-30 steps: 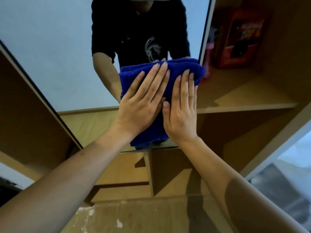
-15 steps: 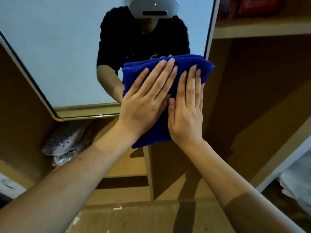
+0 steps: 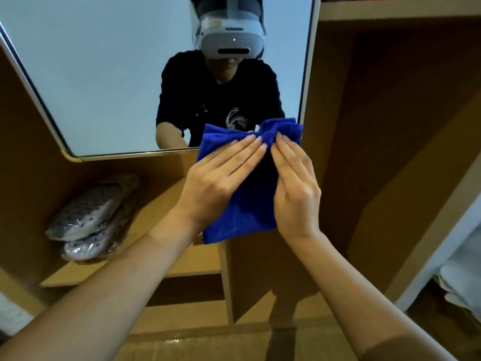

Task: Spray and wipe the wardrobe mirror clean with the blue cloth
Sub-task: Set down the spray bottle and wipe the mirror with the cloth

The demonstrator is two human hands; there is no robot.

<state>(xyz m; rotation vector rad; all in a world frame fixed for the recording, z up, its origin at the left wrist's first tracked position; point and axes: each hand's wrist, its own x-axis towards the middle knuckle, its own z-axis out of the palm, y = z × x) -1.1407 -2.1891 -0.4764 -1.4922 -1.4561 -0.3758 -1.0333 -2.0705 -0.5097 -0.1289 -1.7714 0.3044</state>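
Left hand (image 3: 216,183) and right hand (image 3: 295,190), fingers nearly straight, bunch the folded blue terry cloth (image 3: 247,204) at its top edge, pinching lightly. We find it at the frameless wardrobe mirror's (image 3: 104,74) lower right corner. We judge refolding underway; wiping the glass follows.

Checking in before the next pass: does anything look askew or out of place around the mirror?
Nothing looks damaged or spilled. The blue cloth is bunched at its top edge and hangs mostly below the mirror, over the wardrobe frame, held by the left hand and right hand.
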